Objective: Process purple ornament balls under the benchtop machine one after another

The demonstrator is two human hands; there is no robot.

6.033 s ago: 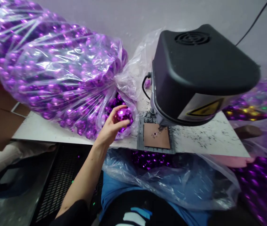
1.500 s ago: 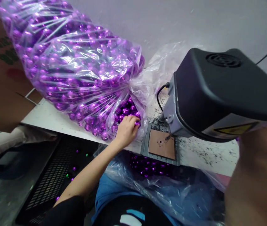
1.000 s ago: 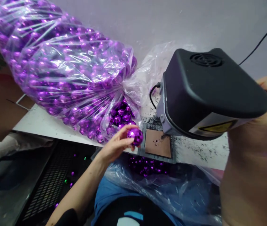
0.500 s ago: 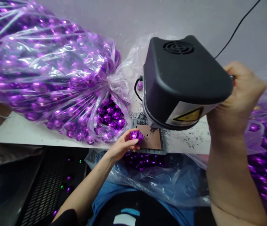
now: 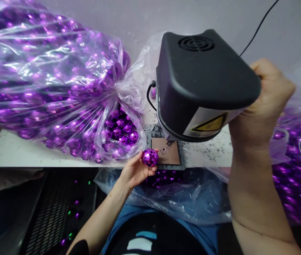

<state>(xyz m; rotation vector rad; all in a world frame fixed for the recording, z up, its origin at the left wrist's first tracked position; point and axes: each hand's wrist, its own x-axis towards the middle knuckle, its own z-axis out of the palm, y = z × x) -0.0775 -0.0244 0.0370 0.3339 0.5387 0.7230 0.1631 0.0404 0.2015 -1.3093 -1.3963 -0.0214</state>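
Note:
My left hand (image 5: 137,170) holds a shiny purple faceted ball (image 5: 150,157) in its fingers, palm turned up, at the table's front edge. Just right of the ball lies a brown square plate (image 5: 166,152) with a small hole, set on a dark base. Above it hangs a black machine head (image 5: 206,74) with a round vent and a yellow warning label. My right hand (image 5: 272,88) is closed at the machine's right side; what its fingers grip is mostly hidden behind the housing.
A big clear bag of purple balls (image 5: 46,81) lies open-mouthed on the white table (image 5: 15,148) at left. Another purple heap (image 5: 299,170) stands at right. An open plastic bag (image 5: 200,198) with purple balls hangs over my lap. Dark flakes dot the tabletop.
My left hand has opened its palm upward and shifted slightly down, with the ball now more exposed. The whole view has shifted a little; my right hand stays at the machine.

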